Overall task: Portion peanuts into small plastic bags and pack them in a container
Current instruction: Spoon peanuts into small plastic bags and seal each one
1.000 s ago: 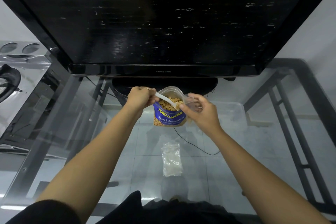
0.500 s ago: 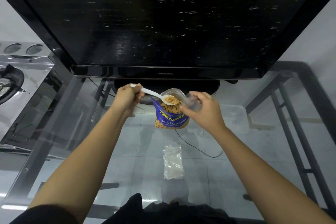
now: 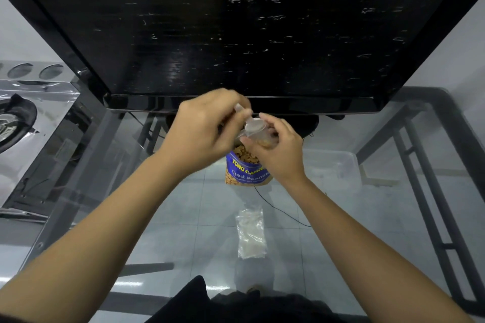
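Note:
A blue peanut pouch (image 3: 246, 169) stands open on the glass table, full of peanuts. My left hand (image 3: 202, 130) grips a white plastic spoon (image 3: 249, 119), tipped over the mouth of a small clear bag (image 3: 262, 137). My right hand (image 3: 278, 151) pinches that small bag just above the pouch; a few peanuts show inside it. A stack of empty small plastic bags (image 3: 250, 235) lies flat on the glass nearer to me. A clear plastic container (image 3: 338, 168) sits to the right of the pouch.
A large black television (image 3: 236, 29) stands at the back of the glass table (image 3: 393, 217), just behind my hands. A gas stove (image 3: 23, 113) is off to the left. A dark cable (image 3: 283, 214) runs below the glass.
My left hand lifted the loaded spoon out of the pouch and swung it right, over the small bag. My right hand raised the bag slightly toward the spoon.

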Demonstrator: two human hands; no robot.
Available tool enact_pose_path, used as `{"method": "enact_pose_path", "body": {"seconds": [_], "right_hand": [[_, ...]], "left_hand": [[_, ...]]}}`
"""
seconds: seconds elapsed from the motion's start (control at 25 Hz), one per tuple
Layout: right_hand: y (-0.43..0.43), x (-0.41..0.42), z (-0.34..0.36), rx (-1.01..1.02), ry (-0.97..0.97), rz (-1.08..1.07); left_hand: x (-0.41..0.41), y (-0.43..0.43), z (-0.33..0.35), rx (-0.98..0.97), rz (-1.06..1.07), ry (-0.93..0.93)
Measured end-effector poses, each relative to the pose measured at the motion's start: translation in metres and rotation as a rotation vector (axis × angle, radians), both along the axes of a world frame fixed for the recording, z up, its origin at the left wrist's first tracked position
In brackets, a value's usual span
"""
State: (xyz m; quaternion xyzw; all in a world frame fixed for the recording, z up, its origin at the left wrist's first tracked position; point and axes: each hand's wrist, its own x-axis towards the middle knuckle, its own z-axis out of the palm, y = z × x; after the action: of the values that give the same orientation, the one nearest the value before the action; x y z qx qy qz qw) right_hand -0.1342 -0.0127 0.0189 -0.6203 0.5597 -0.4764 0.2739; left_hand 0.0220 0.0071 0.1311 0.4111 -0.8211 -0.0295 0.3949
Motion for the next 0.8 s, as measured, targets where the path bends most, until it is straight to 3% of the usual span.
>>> {"method": "enact_pose_path", "body": {"seconds": [0.08, 0.12, 0.2, 0.28, 0.4, 0.52, 0.64, 0.72, 0.8], "right_hand": [[0.001, 0.000, 0.002, -0.009, -0.043, -0.009], [0.002, -0.001, 0.002, 0.006, -0.054, -0.016], [0.004, -0.007, 0.000, 0.050, -0.061, -0.039], [0.005, -0.013, -0.003, 0.098, -0.076, -0.058], [0.008, -0.023, -0.006, 0.132, -0.098, -0.088], [0.013, -0.030, -0.003, 0.152, -0.134, -0.126], [0.019, -0.036, -0.001, 0.156, -0.201, -0.146], [0.025, -0.041, -0.001, 0.176, -0.217, -0.156], [0.030, -0.046, -0.002, 0.198, -0.239, -0.159]], "left_hand": [[0.004, 0.005, 0.000, -0.095, 0.037, 0.048], [0.009, 0.001, -0.002, -0.058, 0.130, 0.196], [0.020, -0.020, -0.017, 0.203, 0.304, 0.603], [0.029, -0.041, -0.048, 0.569, 0.384, 0.808], [0.030, -0.051, -0.102, 0.905, 0.444, 0.611], [0.023, -0.046, -0.123, 0.967, 0.482, 0.460], [0.014, -0.039, -0.112, 0.874, 0.565, 0.357], [0.002, -0.022, -0.102, 0.637, 0.620, 0.322], [-0.018, 0.003, -0.101, 0.499, 0.477, 0.334]]}}
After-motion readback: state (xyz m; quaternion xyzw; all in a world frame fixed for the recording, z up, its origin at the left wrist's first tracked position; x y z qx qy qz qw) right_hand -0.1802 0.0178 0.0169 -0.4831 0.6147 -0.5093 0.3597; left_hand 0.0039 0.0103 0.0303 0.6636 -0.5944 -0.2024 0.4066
